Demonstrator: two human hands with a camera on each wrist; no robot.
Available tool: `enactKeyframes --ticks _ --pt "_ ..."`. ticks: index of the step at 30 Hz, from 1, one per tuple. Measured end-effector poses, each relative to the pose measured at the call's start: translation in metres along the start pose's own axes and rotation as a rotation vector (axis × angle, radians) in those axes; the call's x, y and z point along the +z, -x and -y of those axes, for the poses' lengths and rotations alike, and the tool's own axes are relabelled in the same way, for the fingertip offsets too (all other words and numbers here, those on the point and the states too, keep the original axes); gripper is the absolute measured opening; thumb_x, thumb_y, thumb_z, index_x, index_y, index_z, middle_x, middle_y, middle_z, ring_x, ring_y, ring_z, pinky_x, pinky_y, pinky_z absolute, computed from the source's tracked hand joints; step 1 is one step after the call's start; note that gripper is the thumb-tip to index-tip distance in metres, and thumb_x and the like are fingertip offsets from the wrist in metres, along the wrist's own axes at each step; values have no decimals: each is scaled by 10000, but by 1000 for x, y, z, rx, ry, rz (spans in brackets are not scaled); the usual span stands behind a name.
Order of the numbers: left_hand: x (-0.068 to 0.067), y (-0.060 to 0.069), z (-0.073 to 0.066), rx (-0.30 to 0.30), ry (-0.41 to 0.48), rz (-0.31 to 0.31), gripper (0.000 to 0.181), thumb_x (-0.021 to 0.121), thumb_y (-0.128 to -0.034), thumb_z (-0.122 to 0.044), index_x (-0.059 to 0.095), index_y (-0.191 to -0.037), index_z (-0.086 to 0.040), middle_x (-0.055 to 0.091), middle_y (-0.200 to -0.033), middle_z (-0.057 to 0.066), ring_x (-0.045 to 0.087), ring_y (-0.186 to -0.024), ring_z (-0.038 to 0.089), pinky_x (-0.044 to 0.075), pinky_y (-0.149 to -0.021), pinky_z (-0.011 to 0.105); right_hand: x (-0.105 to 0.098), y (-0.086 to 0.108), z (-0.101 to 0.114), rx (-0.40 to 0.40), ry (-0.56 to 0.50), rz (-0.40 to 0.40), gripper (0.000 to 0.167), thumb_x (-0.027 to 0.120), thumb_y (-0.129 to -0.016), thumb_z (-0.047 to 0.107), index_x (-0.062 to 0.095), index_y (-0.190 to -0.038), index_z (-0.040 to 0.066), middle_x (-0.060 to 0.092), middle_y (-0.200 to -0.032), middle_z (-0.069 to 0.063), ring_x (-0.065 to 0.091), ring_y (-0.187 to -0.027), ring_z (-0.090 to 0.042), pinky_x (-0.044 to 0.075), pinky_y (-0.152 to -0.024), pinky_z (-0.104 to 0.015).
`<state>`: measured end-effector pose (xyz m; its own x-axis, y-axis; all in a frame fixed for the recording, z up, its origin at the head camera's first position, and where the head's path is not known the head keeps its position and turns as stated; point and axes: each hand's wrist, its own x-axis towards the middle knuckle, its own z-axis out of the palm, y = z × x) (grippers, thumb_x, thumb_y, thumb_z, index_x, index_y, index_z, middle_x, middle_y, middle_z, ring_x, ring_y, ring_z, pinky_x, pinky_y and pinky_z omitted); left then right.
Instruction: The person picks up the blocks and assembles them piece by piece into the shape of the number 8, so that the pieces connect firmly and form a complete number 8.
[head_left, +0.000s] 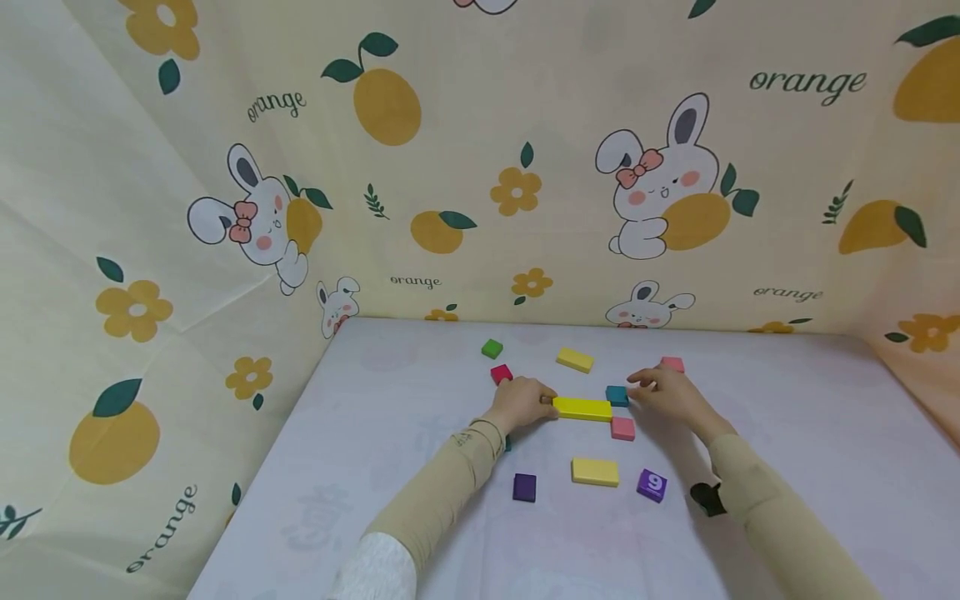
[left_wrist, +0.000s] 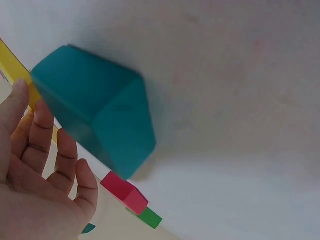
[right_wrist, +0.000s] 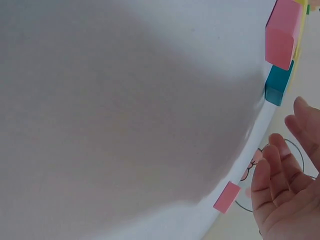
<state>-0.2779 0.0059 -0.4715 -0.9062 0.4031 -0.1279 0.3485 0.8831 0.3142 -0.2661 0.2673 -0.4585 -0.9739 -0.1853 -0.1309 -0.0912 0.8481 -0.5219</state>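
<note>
In the head view, my left hand [head_left: 520, 403] pinches the left end of a long yellow block [head_left: 582, 409] between thumb and finger. A teal block [head_left: 617, 396] and a pink block [head_left: 622, 429] stand at its right end. My right hand [head_left: 675, 402] is just right of the teal block, fingers loosely bent and holding nothing; the right wrist view shows a gap between this hand [right_wrist: 287, 187] and the teal block [right_wrist: 278, 86]. Another teal block [left_wrist: 95, 110] looms large beside my left hand [left_wrist: 47, 175] in the left wrist view, mostly hidden by the forearm from above.
Green [head_left: 492, 348] and red [head_left: 501, 374] blocks lie behind my left hand. A yellow block [head_left: 575, 360] is at the back, a pink one [head_left: 672, 364] behind my right hand. Nearer are dark purple [head_left: 524, 487], yellow [head_left: 595, 472] and purple "9" [head_left: 652, 485] blocks.
</note>
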Motion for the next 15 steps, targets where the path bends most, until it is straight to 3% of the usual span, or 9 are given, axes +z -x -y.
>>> enactKeyframes --ticks 8,15 --pt "2 1 0 5 -5 -2 357 657 -832 -426 668 -1150 -264 700 -1065 -99 582 -880 79 333 -708 242 5 1 -2 -43 11 17 363 582 -906 227 597 -1217 40 596 -1070 -186 541 -888 -265 493 -764 -395" --pt "1 3 0 24 -22 -3 365 648 -840 -428 663 -1161 -255 710 -1020 -91 552 -802 63 328 -697 238 9 -3 -5 -34 -5 23 329 595 -900 221 629 -1181 53 590 -1068 -162 546 -908 -260 494 -809 -426"
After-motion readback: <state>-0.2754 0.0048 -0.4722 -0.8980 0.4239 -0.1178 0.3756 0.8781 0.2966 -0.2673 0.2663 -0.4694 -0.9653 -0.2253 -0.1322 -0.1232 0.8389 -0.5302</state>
